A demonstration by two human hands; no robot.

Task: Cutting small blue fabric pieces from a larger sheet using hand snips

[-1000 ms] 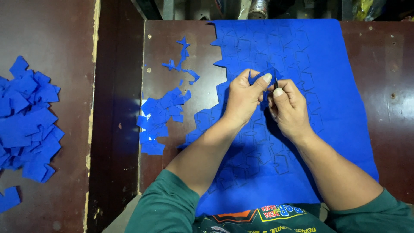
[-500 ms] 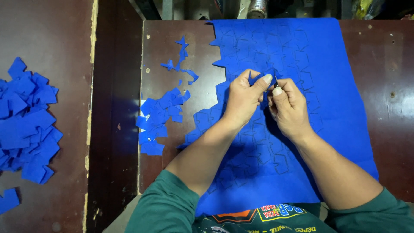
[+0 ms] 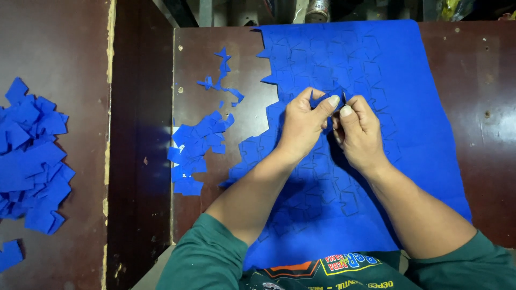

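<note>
Both my hands sit close together over the middle of the blue sheet (image 3: 376, 70), which lies flat on the brown table (image 3: 484, 80) w/ die-cut outlines all over it. My left hand (image 3: 303, 126) has thumb & forefinger pinched together on a small blue piece (image 3: 332, 92) that lifts off the sheet; the other fingers curl under. My right hand (image 3: 357, 131) meets it from the right, thumb tip pressed against the same spot, fingers bunched shut on the sheet edge there. Can't tell exactly how much of the piece is free, it's mostly hidden between my fingertips.

Vs 1 s ago & 0.5 s ago: almost no change. Hands are in the same place, same pinch, wrists at the same angle. Sheet hasn't shifted.

Left of the sheet, on the same table, lies a loose heap of cut pieces (image 3: 196, 147), w/ a thin strip of scrap (image 3: 221, 80) above it. Well apart, on the far-left surface, a bigger pile of pieces (image 3: 32, 161). Both look the same as before.
</note>
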